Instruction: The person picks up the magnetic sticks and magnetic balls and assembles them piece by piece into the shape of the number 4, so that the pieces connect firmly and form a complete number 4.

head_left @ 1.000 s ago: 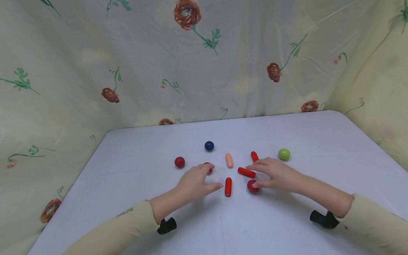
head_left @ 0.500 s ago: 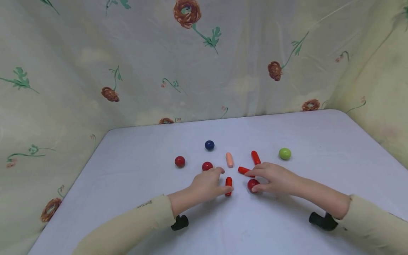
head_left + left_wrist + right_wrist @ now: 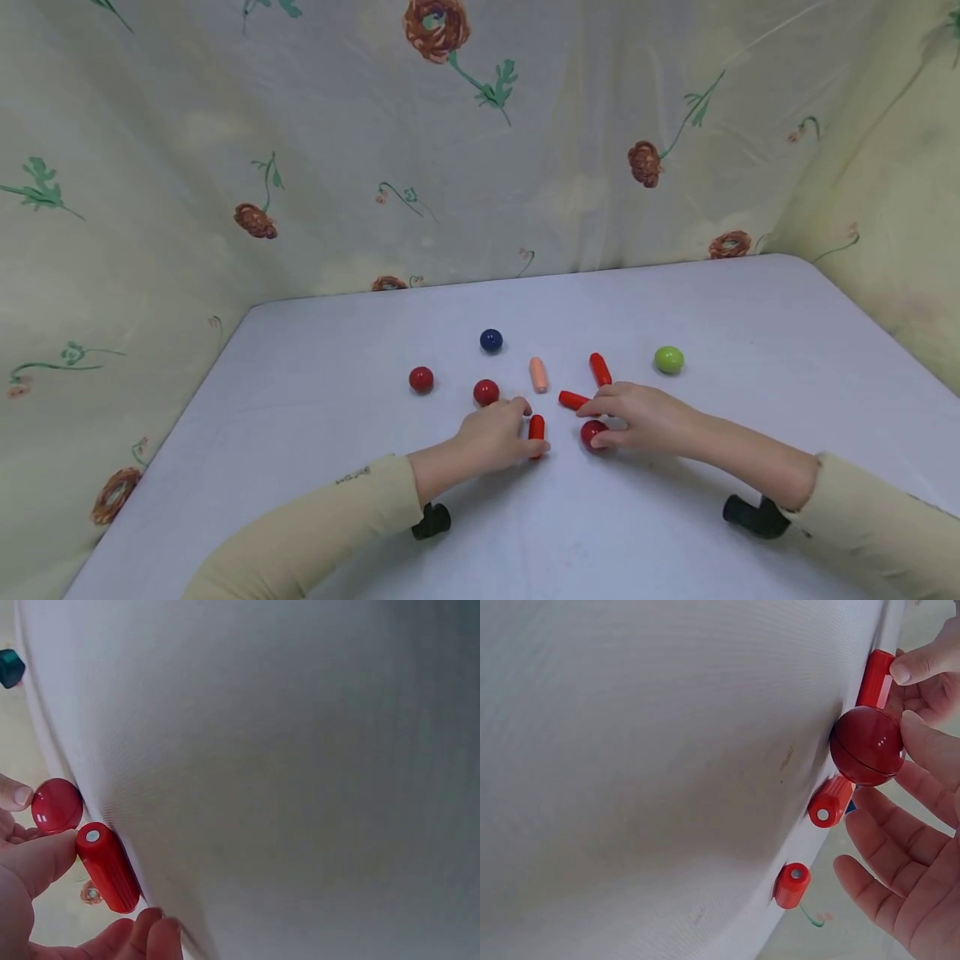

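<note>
With its thumb on the near end, my left hand [image 3: 491, 437] reaches over a short red ribbed cylinder [image 3: 109, 866] that lies on the table. Its other fingers bend around past the far end, apart from it in the left wrist view. My right hand [image 3: 648, 417] has its thumb against a glossy dark red ball [image 3: 868, 746], the other fingers spread loosely beyond it. A second red cylinder [image 3: 573, 400] lies partly under the right fingers. Just behind them is a third red cylinder [image 3: 600, 369]. Another red ball [image 3: 486, 392] sits just past the left hand.
Farther back are a pink cylinder [image 3: 538, 375], a dark blue ball [image 3: 491, 340] and a lime green ball [image 3: 669, 360]. One more red ball [image 3: 422, 380] rests to the left. A flowered curtain [image 3: 315, 150] borders the white-covered table [image 3: 337, 350].
My left hand has moved right, from beside the near red cylinder to over it, uncovering the red ball behind. The right hand has shifted only slightly, beside the same ball.
</note>
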A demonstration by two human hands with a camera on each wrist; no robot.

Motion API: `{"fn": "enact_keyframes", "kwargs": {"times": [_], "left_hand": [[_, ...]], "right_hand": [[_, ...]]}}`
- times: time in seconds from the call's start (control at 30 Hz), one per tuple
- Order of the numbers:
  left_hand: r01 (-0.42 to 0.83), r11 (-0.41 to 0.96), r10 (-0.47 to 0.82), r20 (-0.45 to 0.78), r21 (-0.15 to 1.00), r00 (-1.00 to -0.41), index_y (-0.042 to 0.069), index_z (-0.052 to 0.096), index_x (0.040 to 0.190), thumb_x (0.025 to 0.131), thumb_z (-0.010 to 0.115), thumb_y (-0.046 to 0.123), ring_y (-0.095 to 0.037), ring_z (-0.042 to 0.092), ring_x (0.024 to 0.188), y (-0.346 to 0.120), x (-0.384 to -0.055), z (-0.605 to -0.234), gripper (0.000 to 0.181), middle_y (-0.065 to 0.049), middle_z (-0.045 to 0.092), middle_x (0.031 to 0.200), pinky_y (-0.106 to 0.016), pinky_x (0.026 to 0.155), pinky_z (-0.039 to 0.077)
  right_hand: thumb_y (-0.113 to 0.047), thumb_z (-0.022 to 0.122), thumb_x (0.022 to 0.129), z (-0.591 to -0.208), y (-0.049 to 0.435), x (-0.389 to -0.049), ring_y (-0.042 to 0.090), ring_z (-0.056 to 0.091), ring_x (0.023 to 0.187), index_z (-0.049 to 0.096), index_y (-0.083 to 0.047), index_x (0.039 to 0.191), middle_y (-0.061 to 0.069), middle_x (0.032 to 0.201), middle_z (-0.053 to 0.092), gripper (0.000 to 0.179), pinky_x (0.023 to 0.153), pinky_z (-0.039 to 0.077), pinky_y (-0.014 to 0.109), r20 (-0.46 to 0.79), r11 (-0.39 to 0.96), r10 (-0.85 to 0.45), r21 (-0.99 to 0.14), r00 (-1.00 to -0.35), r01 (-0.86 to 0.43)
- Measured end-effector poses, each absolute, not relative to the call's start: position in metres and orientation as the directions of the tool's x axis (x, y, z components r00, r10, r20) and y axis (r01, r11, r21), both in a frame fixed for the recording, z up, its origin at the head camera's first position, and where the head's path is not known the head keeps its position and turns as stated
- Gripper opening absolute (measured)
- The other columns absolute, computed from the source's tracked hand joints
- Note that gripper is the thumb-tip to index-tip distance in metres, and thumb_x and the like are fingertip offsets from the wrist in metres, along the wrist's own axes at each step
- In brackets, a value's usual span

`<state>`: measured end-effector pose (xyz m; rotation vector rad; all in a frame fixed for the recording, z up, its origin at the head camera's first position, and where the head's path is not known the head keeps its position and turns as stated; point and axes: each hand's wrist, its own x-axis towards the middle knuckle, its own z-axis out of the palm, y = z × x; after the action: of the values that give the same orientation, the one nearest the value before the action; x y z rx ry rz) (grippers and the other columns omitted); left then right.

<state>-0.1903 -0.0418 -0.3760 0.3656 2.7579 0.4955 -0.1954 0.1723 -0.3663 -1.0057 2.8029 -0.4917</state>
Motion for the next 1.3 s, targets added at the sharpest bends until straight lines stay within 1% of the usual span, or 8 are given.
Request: {"fn": "enact_keyframes", "kwargs": {"times": [0.2,0.3,0.43,0.7,0.93,1.17,1.3], "left_hand": [[0.172,0.889,0.312,-0.285,0.425,-0.907,0.011,0.057,0.113,0.08,0.07,0.031,-0.012,0.052,0.053,-0.043,-0.192,-0.376,0.041,0.0,0.054,0.065,-0.019,0.048,0.04],[0.158,0.877,0.318,-0.3,0.454,-0.899,0.011,0.06,0.111,0.08,0.07,0.028,-0.012,0.052,0.053,-0.044,-0.193,-0.377,0.037,0.0,0.055,0.063,-0.019,0.049,0.041],[0.152,0.87,0.324,-0.312,0.469,-0.893,0.01,0.061,0.108,0.081,0.069,0.023,-0.012,0.052,0.055,-0.045,-0.195,-0.378,0.031,0.0,0.056,0.064,-0.019,0.051,0.042],[0.171,0.87,0.339,-0.311,0.462,-0.888,0.01,0.062,0.106,0.082,0.068,0.019,-0.012,0.052,0.063,-0.047,-0.197,-0.379,0.026,0.001,0.056,0.071,-0.02,0.054,0.044],[0.216,0.878,0.359,-0.289,0.426,-0.888,0.015,0.064,0.106,0.08,0.07,0.018,-0.011,0.052,0.068,-0.049,-0.199,-0.379,0.028,0.002,0.059,0.082,-0.02,0.057,0.044],[0.282,0.867,0.408,-0.26,0.41,-0.875,0.017,0.065,0.103,0.079,0.071,0.017,-0.009,0.051,0.071,-0.052,-0.198,-0.377,0.025,0.004,0.058,0.08,-0.019,0.059,0.043],[0.292,0.864,0.415,-0.249,0.411,-0.875,0.017,0.066,0.103,0.078,0.072,0.018,-0.009,0.051,0.07,-0.053,-0.198,-0.377,0.025,0.005,0.057,0.079,-0.019,0.06,0.043]], "right_hand": [[-0.025,0.075,0.074,-0.365,0.17,-0.196,0.012,0.054,0.084,0.067,-0.012,0.107,-0.001,0.092,0.061,0.036,0.068,0.05,0.022,-0.03,0.729,-0.632,-0.363,-0.774,-0.581],[-0.025,0.075,0.074,-0.364,0.169,-0.196,0.011,0.053,0.081,0.067,-0.011,0.107,-0.003,0.091,0.061,0.036,0.066,0.048,0.02,-0.053,0.731,-0.633,-0.371,-0.772,-0.573],[-0.025,0.075,0.074,-0.364,0.17,-0.196,0.01,0.053,0.08,0.067,-0.011,0.106,-0.005,0.089,0.06,0.036,0.064,0.047,0.018,-0.079,0.737,-0.628,-0.382,-0.774,-0.558],[-0.027,0.075,0.074,-0.364,0.172,-0.197,0.009,0.052,0.078,0.066,-0.011,0.106,-0.007,0.088,0.062,0.037,0.063,0.046,0.018,-0.122,0.738,-0.623,-0.421,-0.773,-0.528],[-0.024,0.075,0.074,-0.364,0.174,-0.199,0.007,0.052,0.075,0.066,-0.011,0.107,-0.006,0.088,0.063,0.037,0.06,0.045,0.017,-0.153,0.74,-0.615,-0.451,-0.774,-0.499],[-0.022,0.075,0.075,-0.364,0.173,-0.198,0.008,0.051,0.074,0.066,-0.01,0.106,-0.006,0.086,0.062,0.034,0.059,0.045,0.017,-0.155,0.743,-0.61,-0.452,-0.777,-0.493],[-0.02,0.074,0.075,-0.364,0.173,-0.197,0.008,0.05,0.073,0.065,-0.01,0.105,-0.006,0.085,0.061,0.033,0.059,0.045,0.017,-0.149,0.742,-0.61,-0.451,-0.778,-0.496]]}}
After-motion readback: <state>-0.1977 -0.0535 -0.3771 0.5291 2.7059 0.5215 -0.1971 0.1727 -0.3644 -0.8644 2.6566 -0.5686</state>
